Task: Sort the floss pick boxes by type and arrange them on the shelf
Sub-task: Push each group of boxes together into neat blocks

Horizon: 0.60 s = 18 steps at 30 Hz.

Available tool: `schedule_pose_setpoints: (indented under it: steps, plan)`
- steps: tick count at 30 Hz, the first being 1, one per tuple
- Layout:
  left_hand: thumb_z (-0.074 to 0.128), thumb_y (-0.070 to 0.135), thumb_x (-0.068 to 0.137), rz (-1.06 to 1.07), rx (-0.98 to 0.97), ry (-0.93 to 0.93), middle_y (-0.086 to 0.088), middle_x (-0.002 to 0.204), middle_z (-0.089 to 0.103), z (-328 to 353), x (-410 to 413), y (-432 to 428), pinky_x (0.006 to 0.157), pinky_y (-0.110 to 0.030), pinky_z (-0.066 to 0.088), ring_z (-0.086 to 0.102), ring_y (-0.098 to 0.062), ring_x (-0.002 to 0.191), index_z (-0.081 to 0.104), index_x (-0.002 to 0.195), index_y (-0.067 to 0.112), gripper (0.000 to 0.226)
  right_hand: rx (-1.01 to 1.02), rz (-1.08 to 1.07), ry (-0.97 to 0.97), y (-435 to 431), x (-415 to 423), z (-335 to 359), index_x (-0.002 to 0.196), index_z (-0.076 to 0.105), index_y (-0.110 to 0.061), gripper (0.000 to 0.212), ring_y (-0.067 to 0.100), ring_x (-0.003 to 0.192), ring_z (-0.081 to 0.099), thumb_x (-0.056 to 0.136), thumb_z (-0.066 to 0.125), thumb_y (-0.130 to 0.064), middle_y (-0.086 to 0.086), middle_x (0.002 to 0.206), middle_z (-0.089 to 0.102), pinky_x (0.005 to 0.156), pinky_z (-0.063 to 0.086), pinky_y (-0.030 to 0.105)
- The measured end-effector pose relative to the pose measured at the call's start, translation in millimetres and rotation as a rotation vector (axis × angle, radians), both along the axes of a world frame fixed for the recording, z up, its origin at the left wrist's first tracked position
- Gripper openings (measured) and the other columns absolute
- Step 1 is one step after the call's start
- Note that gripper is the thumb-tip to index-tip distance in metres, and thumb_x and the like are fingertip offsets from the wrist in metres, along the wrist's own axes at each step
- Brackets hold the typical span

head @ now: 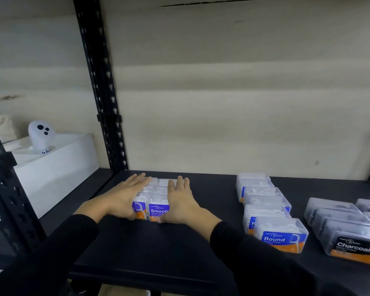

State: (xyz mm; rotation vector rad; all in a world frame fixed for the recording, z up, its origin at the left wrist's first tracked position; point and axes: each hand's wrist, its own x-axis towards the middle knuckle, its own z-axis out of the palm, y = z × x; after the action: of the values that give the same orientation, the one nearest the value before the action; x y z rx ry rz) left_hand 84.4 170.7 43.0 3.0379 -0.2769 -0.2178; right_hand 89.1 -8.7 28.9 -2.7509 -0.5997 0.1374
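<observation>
Both my flat, spread hands, left hand (124, 194) and right hand (179, 201), flank Smooth boxes (156, 199) near shelf (137, 248) back-left corner, squaring block; Round boxes (267, 212) apart.

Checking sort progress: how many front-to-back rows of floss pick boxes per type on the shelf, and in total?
Smooth boxes: 2 rows, side by side between the left hand and the right hand
Round boxes: 1 row
Charcoal boxes: 2 rows, the right one cut off by the frame edge
Total: 5 rows
</observation>
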Motion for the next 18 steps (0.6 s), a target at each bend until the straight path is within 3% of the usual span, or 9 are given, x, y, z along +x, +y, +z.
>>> schedule_pose_setpoints:
  steps: [12,18]
  plan:
    - [0.072,0.024,0.072,-0.008,-0.006,-0.010,0.001,0.158,-0.011,-1.2,10.9,8.6,0.120,-0.035,0.004,-0.013,-0.017,0.145,-0.013,0.147,0.021,0.114,-0.047,-0.006,-0.007,10.0,12.0,2.1,0.147,-0.001,-0.005,0.113,0.042,0.142,-0.012,0.072,0.072,-0.047,0.023,0.154,-0.007,0.117,0.005,0.046]
    - [0.074,0.056,0.060,-0.018,-0.073,0.012,0.005,0.158,-0.012,-3.6,13.1,12.5,0.117,-0.034,0.001,-0.016,-0.014,0.144,-0.009,0.147,0.027,0.124,-0.054,-0.009,-0.024,11.8,14.0,-0.3,0.146,0.000,-0.003,0.115,0.043,0.141,-0.012,0.070,0.072,-0.050,0.025,0.154,-0.006,0.117,0.004,0.046]
